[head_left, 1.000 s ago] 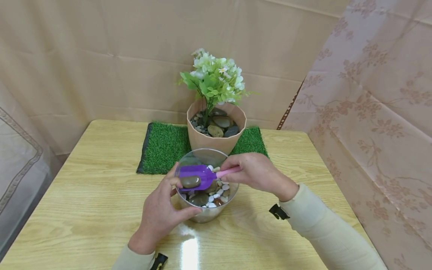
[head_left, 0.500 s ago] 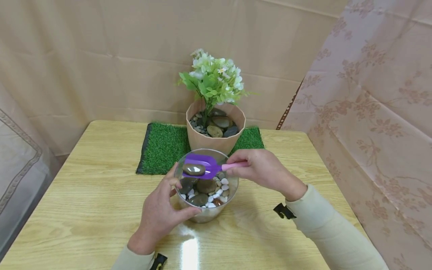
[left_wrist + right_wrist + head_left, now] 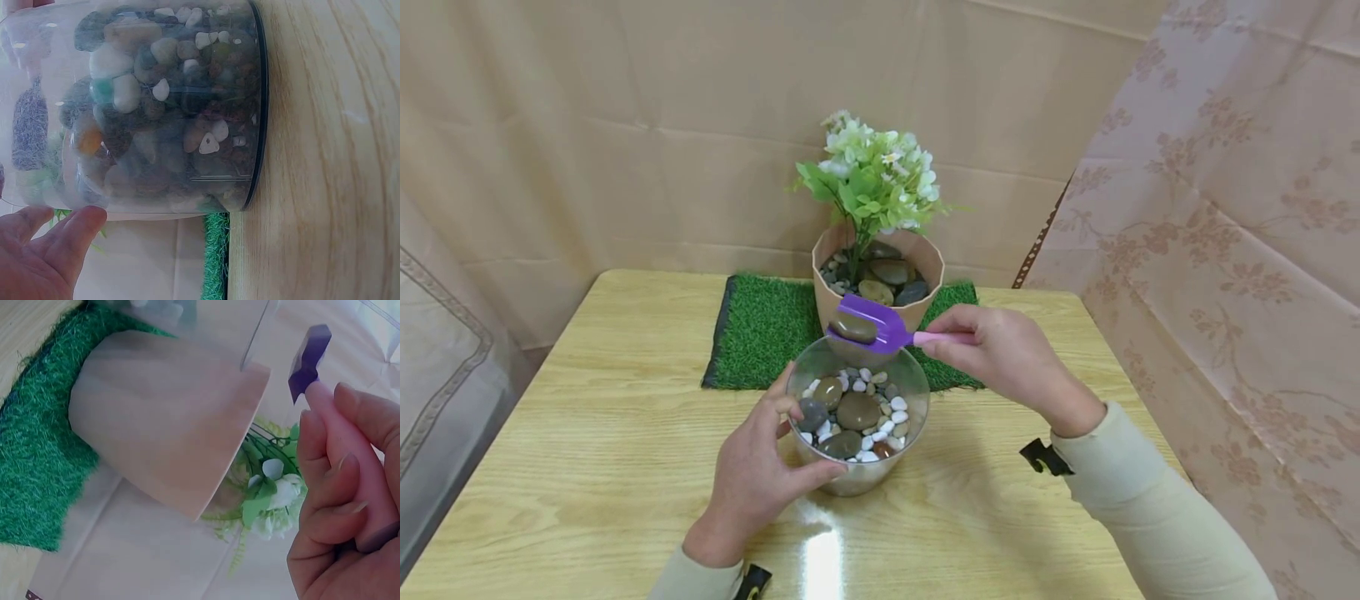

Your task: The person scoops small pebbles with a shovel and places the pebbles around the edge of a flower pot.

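Note:
My right hand (image 3: 1011,354) grips the pink handle (image 3: 347,450) of a small purple shovel (image 3: 887,327). On its blade lies a smooth brown stone (image 3: 853,327), over the far rim of a clear plastic container (image 3: 850,483) and in front of the flowerpot. Thumb and fingers of my left hand (image 3: 763,454) hold the container's rim on its left side. Inside it are white pebbles (image 3: 898,417) and several larger dark stones (image 3: 857,411). The left wrist view shows layered pebbles (image 3: 125,94) through the clear wall, with fingertips at the rim.
Behind the container, a beige flowerpot (image 3: 831,307) stands on a green artificial grass mat (image 3: 767,333). It holds stones (image 3: 891,271) and a white-flowered plant (image 3: 880,175). The wooden table (image 3: 610,417) ends at beige curtains (image 3: 700,150) at the back.
My right hand has raised the shovel and stone out of the container, moving away from me and slightly right toward the flowerpot. The left hand has stayed on the rim.

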A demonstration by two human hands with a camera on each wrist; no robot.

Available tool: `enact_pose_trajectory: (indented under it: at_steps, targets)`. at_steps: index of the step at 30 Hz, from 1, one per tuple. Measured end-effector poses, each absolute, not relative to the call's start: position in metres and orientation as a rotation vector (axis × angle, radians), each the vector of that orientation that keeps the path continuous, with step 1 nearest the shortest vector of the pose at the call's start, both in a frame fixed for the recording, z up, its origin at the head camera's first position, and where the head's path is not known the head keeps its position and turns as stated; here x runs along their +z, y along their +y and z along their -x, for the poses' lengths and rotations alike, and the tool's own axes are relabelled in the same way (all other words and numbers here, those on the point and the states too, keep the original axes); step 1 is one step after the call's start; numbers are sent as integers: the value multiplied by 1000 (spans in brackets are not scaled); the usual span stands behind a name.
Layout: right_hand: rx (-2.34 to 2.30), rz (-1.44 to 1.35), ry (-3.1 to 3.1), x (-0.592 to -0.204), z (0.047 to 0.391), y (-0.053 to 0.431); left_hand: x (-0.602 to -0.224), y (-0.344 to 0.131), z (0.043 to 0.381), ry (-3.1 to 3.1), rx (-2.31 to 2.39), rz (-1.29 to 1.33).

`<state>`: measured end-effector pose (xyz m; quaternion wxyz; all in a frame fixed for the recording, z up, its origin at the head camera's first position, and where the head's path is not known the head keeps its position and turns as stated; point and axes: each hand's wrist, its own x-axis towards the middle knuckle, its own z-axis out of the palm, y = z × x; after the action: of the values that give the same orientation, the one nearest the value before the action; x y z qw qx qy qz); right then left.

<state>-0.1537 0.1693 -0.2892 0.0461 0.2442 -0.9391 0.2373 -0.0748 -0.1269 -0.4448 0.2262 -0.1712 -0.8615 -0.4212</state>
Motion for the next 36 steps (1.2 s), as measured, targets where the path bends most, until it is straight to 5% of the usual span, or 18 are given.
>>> enact_pose_trajectory:
  at_steps: [36]
  targets:
    - [536,-337,-2923,-290,199,166,-444,-126,75,-2388,-1128,466]
